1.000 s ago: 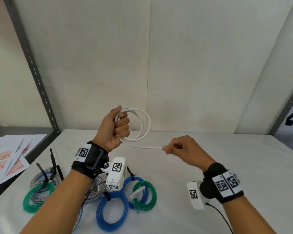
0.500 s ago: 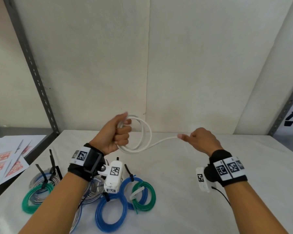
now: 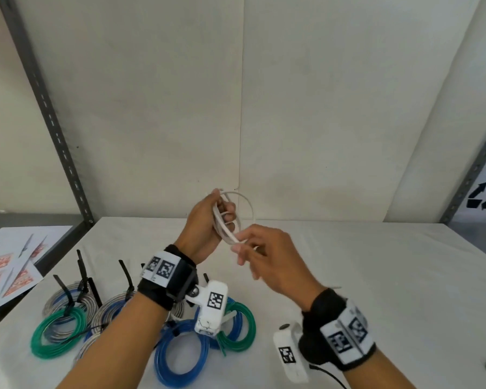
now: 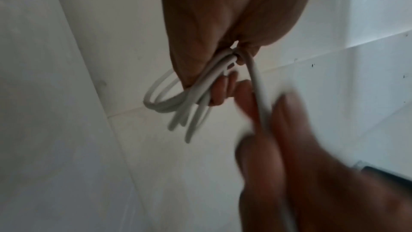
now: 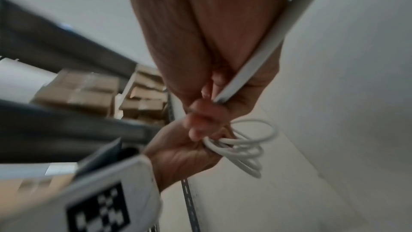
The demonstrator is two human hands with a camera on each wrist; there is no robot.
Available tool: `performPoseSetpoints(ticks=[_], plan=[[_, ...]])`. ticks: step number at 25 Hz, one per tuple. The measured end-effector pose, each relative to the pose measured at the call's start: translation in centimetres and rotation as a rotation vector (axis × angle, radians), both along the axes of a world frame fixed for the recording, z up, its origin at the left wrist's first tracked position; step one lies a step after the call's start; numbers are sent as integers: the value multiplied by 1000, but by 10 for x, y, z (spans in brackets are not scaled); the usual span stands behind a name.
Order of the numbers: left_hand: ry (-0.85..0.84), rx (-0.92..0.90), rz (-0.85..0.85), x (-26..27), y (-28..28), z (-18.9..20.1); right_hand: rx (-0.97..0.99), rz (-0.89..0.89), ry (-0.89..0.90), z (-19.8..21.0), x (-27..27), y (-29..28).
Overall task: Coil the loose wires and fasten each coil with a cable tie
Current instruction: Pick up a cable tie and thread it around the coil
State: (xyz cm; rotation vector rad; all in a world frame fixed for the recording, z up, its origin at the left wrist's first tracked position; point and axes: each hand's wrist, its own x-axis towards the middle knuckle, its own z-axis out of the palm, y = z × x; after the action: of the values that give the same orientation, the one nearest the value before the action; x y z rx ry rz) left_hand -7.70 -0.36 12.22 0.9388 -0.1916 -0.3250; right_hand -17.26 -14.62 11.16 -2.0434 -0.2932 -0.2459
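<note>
A white wire (image 3: 250, 208) is wound into a small coil in the air above the white table (image 3: 390, 276). My left hand (image 3: 208, 223) grips the coil's left side, with its fingers curled through the loops. My right hand (image 3: 253, 249) is right against the coil's lower edge and pinches the wire's free tail. In the left wrist view the loops (image 4: 165, 103) hang from the left hand (image 4: 223, 41), and the tail runs down into the blurred right hand (image 4: 280, 147). In the right wrist view the tail (image 5: 256, 55) lies along the right palm, with the coil (image 5: 252, 147) beyond it.
Several tied coils lie at the table's front left: green (image 3: 58, 336), blue (image 3: 180, 355), green (image 3: 240, 328) and grey (image 3: 110, 313), with black cable ties (image 3: 82, 272) sticking up. Printed papers (image 3: 9, 265) lie further left. A grey shelf post (image 3: 54, 122) stands behind them.
My right hand swung out to the right with the wire's tail, then came back in against the coil. The left hand kept its hold and drifted slightly right.
</note>
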Motion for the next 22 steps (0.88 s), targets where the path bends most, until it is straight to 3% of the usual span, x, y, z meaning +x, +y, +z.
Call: performPoseSetpoints(ticks=[3,7,10,14,16,19,22], plan=[[105,-259,-124,4,18,8,-30,140,227,2,4,-40],[82,-102,-235,-2,22,11,-20,210,329,12,10,-74],[57,-2,-249,-3,21,10,239,278,370,19,11,-92],[88,-29,-153,-4,16,8,650,626,343,12,6,-99],[89,-31,-72,-4,14,7,610,514,214,10,7,-86],[62,20,89,-4,4,5,289,9,-163,12,11,-58],[41,43,279,-5,-3,2,346,63,-140,18,11,-37]])
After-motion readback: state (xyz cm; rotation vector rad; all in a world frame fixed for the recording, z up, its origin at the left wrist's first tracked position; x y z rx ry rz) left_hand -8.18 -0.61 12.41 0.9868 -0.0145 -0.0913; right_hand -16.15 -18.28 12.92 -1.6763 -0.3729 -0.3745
